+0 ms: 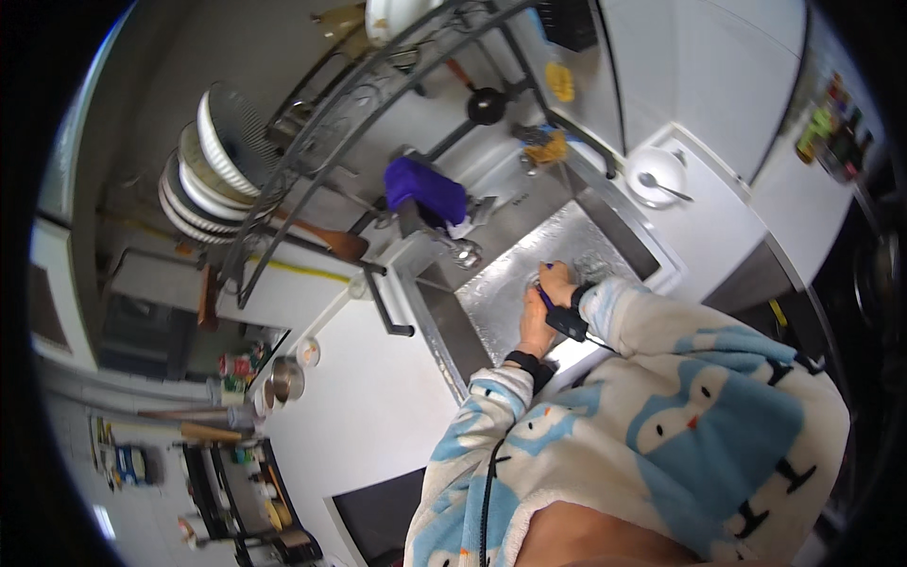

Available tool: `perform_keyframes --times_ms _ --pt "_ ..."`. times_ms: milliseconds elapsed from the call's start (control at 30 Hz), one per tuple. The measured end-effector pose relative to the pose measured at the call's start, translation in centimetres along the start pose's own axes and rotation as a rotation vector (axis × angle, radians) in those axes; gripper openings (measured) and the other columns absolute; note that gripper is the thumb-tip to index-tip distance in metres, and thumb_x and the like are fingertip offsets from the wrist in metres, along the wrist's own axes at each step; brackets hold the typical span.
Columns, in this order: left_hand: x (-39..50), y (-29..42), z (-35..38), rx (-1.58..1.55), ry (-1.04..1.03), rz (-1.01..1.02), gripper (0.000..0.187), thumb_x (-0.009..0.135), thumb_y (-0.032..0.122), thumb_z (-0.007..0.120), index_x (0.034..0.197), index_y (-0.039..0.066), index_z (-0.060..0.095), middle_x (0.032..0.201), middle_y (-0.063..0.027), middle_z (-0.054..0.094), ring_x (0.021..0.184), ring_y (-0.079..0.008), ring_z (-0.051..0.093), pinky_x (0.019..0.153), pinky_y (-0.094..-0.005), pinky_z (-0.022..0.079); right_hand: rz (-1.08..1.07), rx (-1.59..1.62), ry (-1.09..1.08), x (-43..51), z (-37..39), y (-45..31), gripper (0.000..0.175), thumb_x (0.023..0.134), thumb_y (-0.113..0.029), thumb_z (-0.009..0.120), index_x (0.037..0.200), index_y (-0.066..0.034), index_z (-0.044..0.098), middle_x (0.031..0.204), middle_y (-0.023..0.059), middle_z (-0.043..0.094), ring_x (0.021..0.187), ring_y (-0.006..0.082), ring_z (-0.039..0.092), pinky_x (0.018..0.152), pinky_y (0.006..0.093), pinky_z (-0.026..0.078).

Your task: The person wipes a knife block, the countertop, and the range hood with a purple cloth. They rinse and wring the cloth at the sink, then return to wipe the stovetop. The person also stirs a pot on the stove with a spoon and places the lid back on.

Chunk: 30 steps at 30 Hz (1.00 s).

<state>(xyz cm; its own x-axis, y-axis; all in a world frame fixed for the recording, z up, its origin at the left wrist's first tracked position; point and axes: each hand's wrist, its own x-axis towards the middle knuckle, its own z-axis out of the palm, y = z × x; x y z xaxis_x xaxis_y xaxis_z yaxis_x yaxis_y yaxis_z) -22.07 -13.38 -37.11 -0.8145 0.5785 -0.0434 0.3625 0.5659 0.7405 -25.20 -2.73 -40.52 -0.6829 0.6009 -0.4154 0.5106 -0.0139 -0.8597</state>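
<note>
Both hands are close together over the wet floor of a stainless-steel sink [489,298]. My left hand [536,322] lies beside my right hand [558,282], with the fingers pointing toward the back of the basin. A purple strap [545,298] and a small black box [566,323] show between the hands and wrists. Whether the fingers hold anything is hidden. Dark bands circle both wrists. A metal faucet [464,253] with a purple cloth [425,190] draped over it stands behind the left part of the basin.
A black metal rack [340,106] spans above the sink and carries stacked plates [212,170]. A white bowl [655,177] with a spoon sits on the right counter. Metal pots [288,379] stand on the left counter [354,397]. Scrubbers [545,147] lie at the sink's back corner.
</note>
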Motion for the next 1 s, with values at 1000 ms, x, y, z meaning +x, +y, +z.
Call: perform_keyframes --times_ms 1000 --pt "1.5 29.7 14.3 -1.096 -0.696 -0.176 0.035 0.090 0.036 0.052 0.107 0.006 0.055 0.103 -0.0076 0.060 0.095 -0.0214 0.059 0.080 -0.0351 0.049 -0.380 0.532 0.273 -14.6 -42.7 10.2 0.035 0.082 -0.022 0.058 0.114 -0.0091 0.052 0.117 0.0090 0.053 0.109 0.0179 0.049 0.090 0.0357 0.040"
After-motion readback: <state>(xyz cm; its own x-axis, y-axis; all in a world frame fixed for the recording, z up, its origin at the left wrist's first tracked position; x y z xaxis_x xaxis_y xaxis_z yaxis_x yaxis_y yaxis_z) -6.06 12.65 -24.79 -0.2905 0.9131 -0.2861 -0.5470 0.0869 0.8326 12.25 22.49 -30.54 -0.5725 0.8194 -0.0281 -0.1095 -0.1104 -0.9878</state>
